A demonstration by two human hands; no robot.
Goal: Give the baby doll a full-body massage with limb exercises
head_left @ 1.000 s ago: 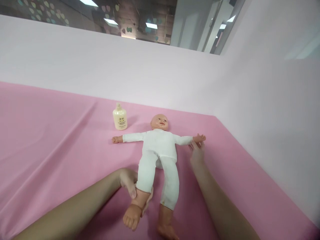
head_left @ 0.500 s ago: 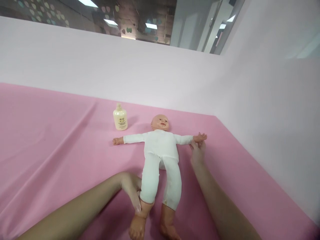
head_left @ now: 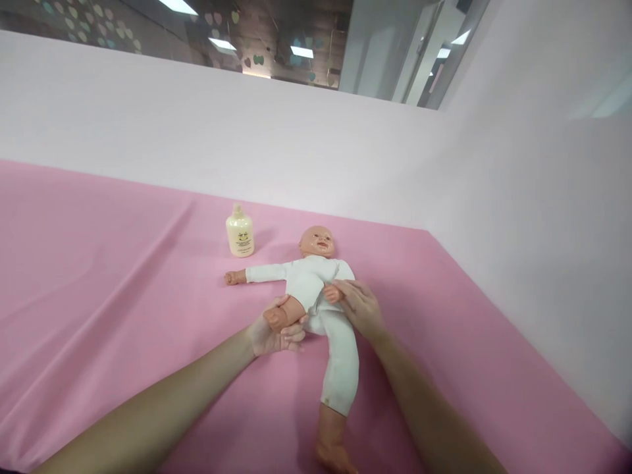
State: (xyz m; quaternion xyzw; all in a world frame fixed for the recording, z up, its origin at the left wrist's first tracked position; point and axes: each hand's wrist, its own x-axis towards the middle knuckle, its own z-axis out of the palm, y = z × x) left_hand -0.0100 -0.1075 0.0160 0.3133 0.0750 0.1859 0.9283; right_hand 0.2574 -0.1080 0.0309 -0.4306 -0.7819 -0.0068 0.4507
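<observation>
A baby doll [head_left: 340,342] with a white cloth body lies on its back, its head toward the wall. My left hand [head_left: 276,330] is closed around the doll's lower leg on the left, which is raised and bent up over the belly. The bare foot of that leg pokes out above my palm. My right hand [head_left: 361,306] holds the doll's other-side arm by its hand, folded in across the belly near the raised knee. The doll's left-side arm is stretched out flat, and its right-side leg lies straight toward me.
A cream pump bottle [head_left: 240,234] with dark print stands left of the doll's head. Pink sheeting [head_left: 123,276] with creases covers the surface. White walls [head_left: 222,131] rise behind and at the right, with a window [head_left: 276,39] above.
My left hand has lifted the doll's leg from lying straight to bent over the belly. My right hand has brought the doll's outstretched arm inward across the body.
</observation>
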